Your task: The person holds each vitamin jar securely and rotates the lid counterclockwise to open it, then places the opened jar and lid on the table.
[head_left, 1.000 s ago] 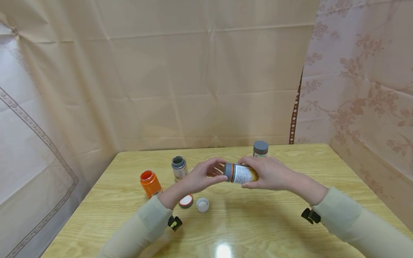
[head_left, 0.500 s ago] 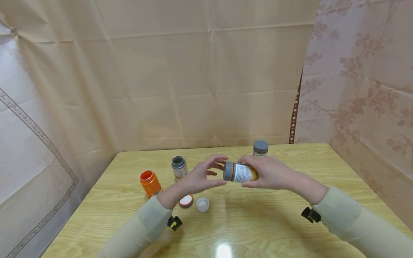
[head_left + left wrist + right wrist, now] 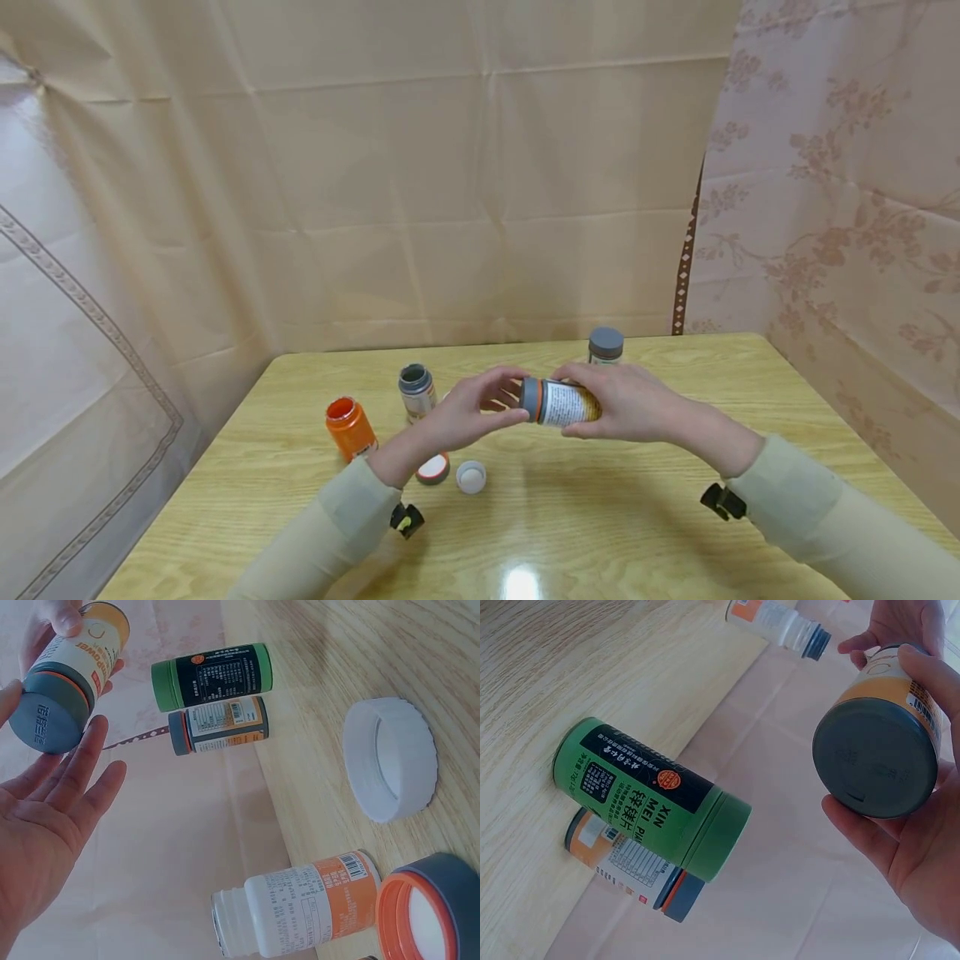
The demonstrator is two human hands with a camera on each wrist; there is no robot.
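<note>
My right hand grips the body of a supplement bottle, which is tipped on its side above the table. The bottle has a white and orange label, and its dark grey base faces the right wrist camera. Its screw cap is dark grey with an orange ring beneath. My left hand pinches this cap, thumb on the near side and fingertips on the far side. In the left wrist view the thumb and index finger lie at the edge of the cap.
On the table's left stand an uncapped orange bottle and an uncapped grey-necked bottle. A grey cap and white cap lie nearer. Behind my right hand are a grey-capped bottle and a green bottle.
My left fingers spread away from the cap half a second ago and have now closed round it again. My right hand and the bottle have hardly moved.
</note>
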